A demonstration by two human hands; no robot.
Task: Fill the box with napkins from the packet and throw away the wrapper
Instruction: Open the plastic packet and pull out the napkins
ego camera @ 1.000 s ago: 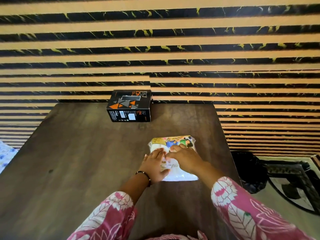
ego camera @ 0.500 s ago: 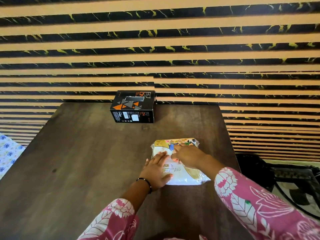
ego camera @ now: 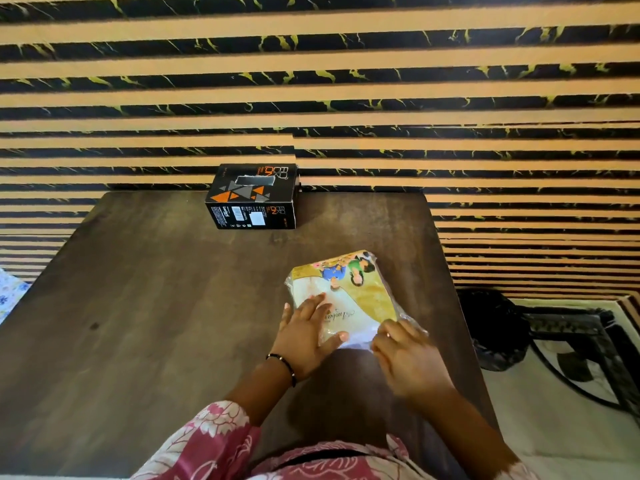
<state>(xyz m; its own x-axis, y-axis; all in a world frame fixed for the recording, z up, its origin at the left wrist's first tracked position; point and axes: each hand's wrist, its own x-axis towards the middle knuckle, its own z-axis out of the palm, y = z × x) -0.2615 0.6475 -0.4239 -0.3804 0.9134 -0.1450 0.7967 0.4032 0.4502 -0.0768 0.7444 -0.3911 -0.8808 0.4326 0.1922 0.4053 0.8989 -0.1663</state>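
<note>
The napkin packet [ego camera: 349, 289], white napkins in a clear wrapper with a yellow printed picture, lies flat on the dark wooden table [ego camera: 156, 306] at centre right. My left hand [ego camera: 306, 336] presses flat on the packet's near-left part, fingers spread. My right hand [ego camera: 408, 358] pinches the wrapper at the packet's near-right corner. The black tissue box [ego camera: 252, 197], with orange and grey triangles and a slot on top, stands at the table's far edge against the wall, well apart from both hands.
A striped black-and-tan wall [ego camera: 311, 81] rises right behind the table. To the right, on the floor, sits a black bin bag [ego camera: 491, 327] next to a dark metal frame [ego camera: 581, 341]. A blue-flowered cloth [ego camera: 10, 292] shows at the left edge.
My right hand has moved from the packet's top middle back to its near-right corner and taken hold of the wrapper. The picture on the packet is now uncovered. My left hand stays pressed down.
</note>
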